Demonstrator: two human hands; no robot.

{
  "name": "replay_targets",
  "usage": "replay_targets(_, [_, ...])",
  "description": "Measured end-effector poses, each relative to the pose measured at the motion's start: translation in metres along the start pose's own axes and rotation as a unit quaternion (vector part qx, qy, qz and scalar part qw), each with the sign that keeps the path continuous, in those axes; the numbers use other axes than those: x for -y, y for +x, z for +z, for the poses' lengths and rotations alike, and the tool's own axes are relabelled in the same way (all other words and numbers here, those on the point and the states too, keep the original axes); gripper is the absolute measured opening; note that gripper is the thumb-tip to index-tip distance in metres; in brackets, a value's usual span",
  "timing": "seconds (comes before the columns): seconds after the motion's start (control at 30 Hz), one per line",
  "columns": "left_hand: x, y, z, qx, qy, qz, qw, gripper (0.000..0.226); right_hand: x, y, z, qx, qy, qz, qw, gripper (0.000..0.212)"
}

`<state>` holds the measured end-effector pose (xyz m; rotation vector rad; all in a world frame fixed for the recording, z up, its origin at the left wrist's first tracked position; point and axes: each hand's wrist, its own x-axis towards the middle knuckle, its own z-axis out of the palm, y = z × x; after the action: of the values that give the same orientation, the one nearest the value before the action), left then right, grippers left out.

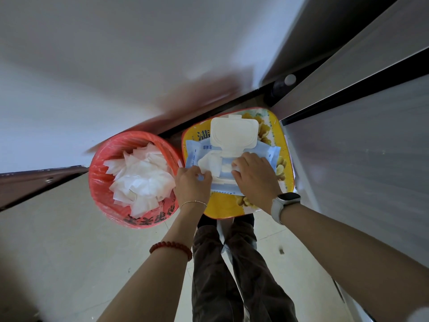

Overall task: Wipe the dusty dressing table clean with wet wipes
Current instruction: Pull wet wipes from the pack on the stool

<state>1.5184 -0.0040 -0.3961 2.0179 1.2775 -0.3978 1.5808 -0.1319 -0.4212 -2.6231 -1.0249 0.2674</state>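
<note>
A pale blue pack of wet wipes [195, 152] lies on a yellow stool [284, 173] with a red rim, its white flip lid [234, 133] open and tilted back. A white wipe [210, 162] sticks out of the pack's opening. My left hand [192, 184] grips the pack's near left edge with curled fingers. My right hand [254, 174] has its fingertips at the opening, pinching the white wipe there. The dressing table is not clearly in view.
A red bin [99, 182] holding several crumpled white wipes stands on the floor left of the stool. A white wall runs behind, grey cabinet panels [359, 159] stand to the right. My legs in dark trousers [232, 275] stand below on a pale tiled floor.
</note>
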Motion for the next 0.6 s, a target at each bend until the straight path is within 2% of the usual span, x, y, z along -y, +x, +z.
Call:
replay_targets(0.2, [0.004, 0.000, 0.002, 0.003, -0.006, 0.007, 1.000, 0.020, 0.007, 0.007, 0.002, 0.043, -0.105, 0.007, 0.994, 0.029])
replay_targets(0.4, [0.003, -0.001, 0.001, 0.004, -0.005, 0.001, 1.000, 0.020, 0.005, 0.004, -0.003, 0.039, -0.062, -0.002, 0.997, 0.028])
replay_targets(0.6, [0.003, -0.001, 0.000, 0.006, -0.014, 0.006, 1.000, 0.018, 0.012, 0.013, -0.003, 0.035, -0.015, 0.072, 0.997, 0.027])
